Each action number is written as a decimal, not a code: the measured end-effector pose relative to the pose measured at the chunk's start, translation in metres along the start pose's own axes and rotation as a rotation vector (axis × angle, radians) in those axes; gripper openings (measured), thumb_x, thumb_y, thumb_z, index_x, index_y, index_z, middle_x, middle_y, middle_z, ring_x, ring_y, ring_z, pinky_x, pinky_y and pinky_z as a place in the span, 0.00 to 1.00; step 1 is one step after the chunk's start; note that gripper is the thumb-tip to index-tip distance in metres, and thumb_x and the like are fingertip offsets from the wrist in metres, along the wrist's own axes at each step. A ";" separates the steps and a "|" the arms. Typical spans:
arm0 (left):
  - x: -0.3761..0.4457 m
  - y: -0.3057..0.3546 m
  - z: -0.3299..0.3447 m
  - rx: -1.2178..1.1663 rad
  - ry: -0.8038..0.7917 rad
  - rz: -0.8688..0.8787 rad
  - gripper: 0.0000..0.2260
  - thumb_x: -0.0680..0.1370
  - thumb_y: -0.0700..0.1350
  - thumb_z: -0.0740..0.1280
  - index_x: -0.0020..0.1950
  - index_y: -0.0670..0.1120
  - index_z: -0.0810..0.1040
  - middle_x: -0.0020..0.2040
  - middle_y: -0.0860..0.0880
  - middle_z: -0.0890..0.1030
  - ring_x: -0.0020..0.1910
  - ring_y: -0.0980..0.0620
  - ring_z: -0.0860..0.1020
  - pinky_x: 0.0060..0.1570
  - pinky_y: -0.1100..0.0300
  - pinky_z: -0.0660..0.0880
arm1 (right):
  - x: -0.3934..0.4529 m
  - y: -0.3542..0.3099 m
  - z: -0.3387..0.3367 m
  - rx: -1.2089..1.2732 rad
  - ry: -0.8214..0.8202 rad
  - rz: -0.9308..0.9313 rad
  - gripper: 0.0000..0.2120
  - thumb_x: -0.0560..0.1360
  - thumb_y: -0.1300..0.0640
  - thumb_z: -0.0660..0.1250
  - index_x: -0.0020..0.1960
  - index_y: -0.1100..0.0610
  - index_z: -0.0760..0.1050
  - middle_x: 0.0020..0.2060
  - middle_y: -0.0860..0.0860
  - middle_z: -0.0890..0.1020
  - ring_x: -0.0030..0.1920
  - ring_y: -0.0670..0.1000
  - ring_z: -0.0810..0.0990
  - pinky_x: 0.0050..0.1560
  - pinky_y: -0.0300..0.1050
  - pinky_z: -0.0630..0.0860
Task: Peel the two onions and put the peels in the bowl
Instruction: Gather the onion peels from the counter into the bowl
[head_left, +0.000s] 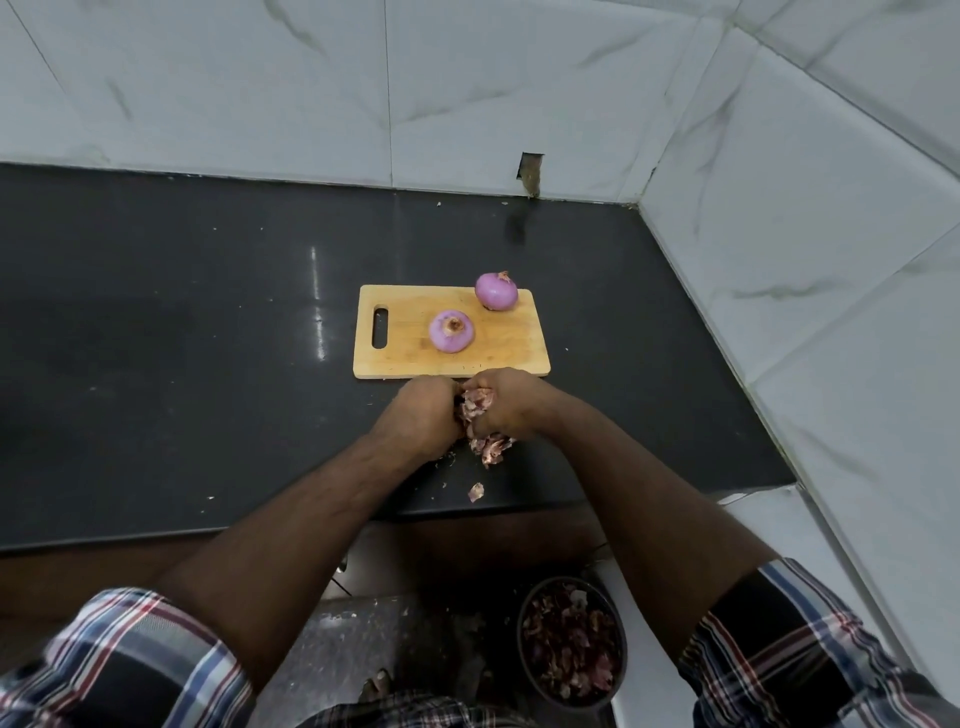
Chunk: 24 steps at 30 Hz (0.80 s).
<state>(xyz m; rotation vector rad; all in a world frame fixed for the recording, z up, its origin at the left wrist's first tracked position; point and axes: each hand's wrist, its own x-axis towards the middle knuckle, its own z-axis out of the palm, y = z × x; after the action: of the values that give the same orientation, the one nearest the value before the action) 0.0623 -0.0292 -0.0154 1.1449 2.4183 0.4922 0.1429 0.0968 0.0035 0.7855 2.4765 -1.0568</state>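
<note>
Both onions sit peeled on the pale wooden rectangular cutting board (498, 343), the landmark here: one round purple onion (451, 331) near the board's middle, root end up, and a second round purple onion (496, 291) at the board's far right corner, partly over the back edge. The two are apart, not touching.

Just in front of the board's near edge, both hands meet over the black polished stone countertop (208, 312). The left hand (423, 415) has its fingers curled in against a bunch of dry reddish-pink onion peels (480, 415), and the right hand (506, 402) curls its fingers round the same bunch from the other side. So the peels are gathered between the two hands, some hanging out below the right hand toward the counter.

One loose pink scrap of peel (476, 491) lies on the counter nearer the person than the board, close to the counter's front edge, with small crumbs around it.

Well below the board's level, down past the counter's front edge on the right, there's a dark round bowl (522, 654), already holding a heap of reddish peels. Plaid shirt sleeves (130, 654) frame the bottom of the view, and white marbled wall tiles (519, 78) rise behind the board.
</note>
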 end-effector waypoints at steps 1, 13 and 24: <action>0.000 0.002 -0.002 -0.020 -0.008 -0.007 0.08 0.77 0.42 0.70 0.54 0.44 0.83 0.49 0.44 0.85 0.42 0.49 0.77 0.43 0.57 0.74 | 0.000 0.000 0.001 0.018 -0.002 -0.005 0.33 0.68 0.60 0.77 0.71 0.54 0.72 0.59 0.54 0.81 0.56 0.55 0.81 0.60 0.54 0.79; -0.010 0.007 -0.007 -0.522 -0.081 -0.205 0.14 0.71 0.40 0.67 0.54 0.53 0.71 0.49 0.47 0.82 0.50 0.47 0.82 0.51 0.43 0.81 | -0.014 0.010 0.010 0.439 0.154 -0.008 0.14 0.63 0.68 0.75 0.48 0.62 0.80 0.44 0.61 0.86 0.43 0.56 0.85 0.50 0.56 0.83; -0.017 0.009 -0.015 -0.872 -0.011 -0.263 0.04 0.80 0.45 0.68 0.53 0.46 0.78 0.47 0.46 0.83 0.43 0.48 0.82 0.48 0.51 0.83 | -0.024 0.006 0.004 0.408 0.388 -0.026 0.05 0.67 0.62 0.74 0.38 0.54 0.80 0.33 0.51 0.84 0.36 0.51 0.83 0.42 0.51 0.82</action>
<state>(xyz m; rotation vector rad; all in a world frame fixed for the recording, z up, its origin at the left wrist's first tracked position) 0.0704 -0.0398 0.0051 0.4374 1.9269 1.2627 0.1658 0.0887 0.0096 1.1780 2.6148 -1.5787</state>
